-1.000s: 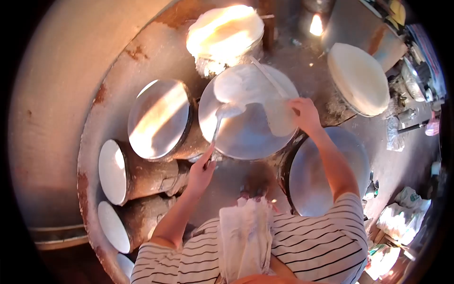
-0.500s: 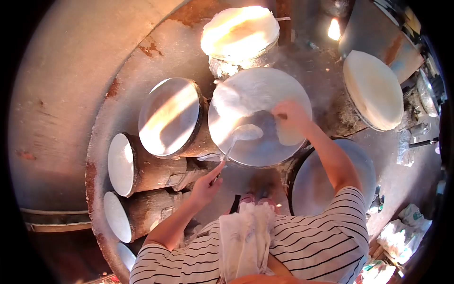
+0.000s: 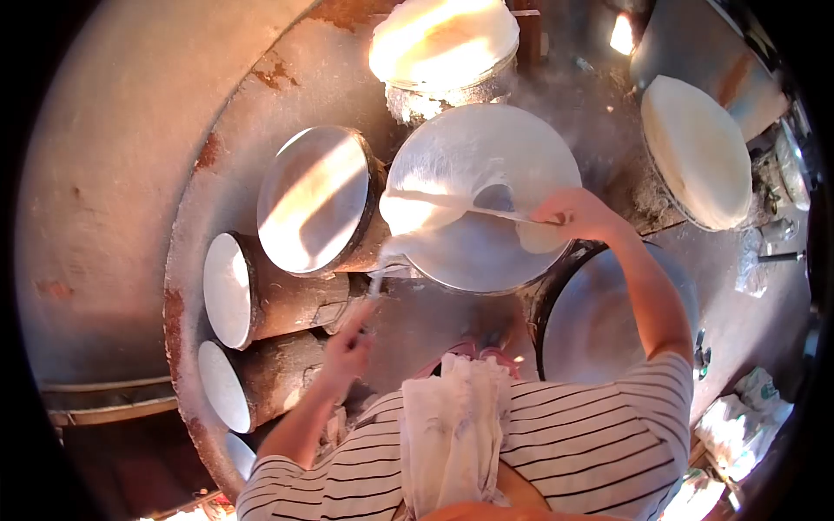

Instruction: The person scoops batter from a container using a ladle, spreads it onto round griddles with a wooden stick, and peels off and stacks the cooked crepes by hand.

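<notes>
A large round metal plate [image 3: 478, 260] lies in front of me, with pale batter [image 3: 521, 143] spread over its far part and right side. My right hand [image 3: 578, 214] is closed on a long thin spreader [image 3: 443, 201], which reaches leftward across the plate. A dark bare patch shows just beyond the spreader. My left hand [image 3: 349, 347], lower left of the plate, is closed round the handle of a ladle [image 3: 382, 266]. The ladle is blurred and hangs by the plate's lower left edge.
More round plates stand to the left [image 3: 314, 200] and lower right [image 3: 612, 321]. Thin pale sheets are heaped at the far side [image 3: 445, 43] and on the right [image 3: 698, 154]. Plastic bags [image 3: 738, 425] lie at the lower right. A curved rusty rim [image 3: 178, 347] runs along the left.
The ladle has moved off the plate's middle to its lower left, with my left hand drawn back. The spreader has swung to point leftward, and the batter covers more of the plate.
</notes>
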A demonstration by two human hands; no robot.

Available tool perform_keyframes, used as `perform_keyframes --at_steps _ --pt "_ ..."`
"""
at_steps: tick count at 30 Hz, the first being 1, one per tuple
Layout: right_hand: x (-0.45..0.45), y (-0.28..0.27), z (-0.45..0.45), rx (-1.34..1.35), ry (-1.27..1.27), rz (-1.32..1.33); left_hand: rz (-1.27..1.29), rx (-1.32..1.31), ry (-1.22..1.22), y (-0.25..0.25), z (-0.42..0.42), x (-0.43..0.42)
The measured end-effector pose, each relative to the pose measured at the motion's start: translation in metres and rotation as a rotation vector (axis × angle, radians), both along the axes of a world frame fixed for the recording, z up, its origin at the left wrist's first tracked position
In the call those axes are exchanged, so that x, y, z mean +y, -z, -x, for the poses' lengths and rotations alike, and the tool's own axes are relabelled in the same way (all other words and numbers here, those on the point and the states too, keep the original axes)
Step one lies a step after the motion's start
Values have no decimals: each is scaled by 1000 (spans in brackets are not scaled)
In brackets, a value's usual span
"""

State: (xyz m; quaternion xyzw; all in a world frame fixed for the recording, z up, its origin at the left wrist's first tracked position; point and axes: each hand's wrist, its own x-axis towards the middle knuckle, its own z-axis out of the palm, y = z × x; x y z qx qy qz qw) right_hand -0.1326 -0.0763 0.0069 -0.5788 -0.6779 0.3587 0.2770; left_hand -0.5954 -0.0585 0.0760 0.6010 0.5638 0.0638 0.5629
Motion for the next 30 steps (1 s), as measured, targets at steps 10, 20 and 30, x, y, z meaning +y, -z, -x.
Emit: perform_keyframes --at_steps 10,20,30 --pt "-74 1 9 184 184 28 82 -168 -62 -4 -7 1" --pt "-141 0 194 -82 541 -341 351 -580 -8 -51 26 37" --pt "130 98 428 1215 1221 -357 1249 -1453 51 -36 106 131"
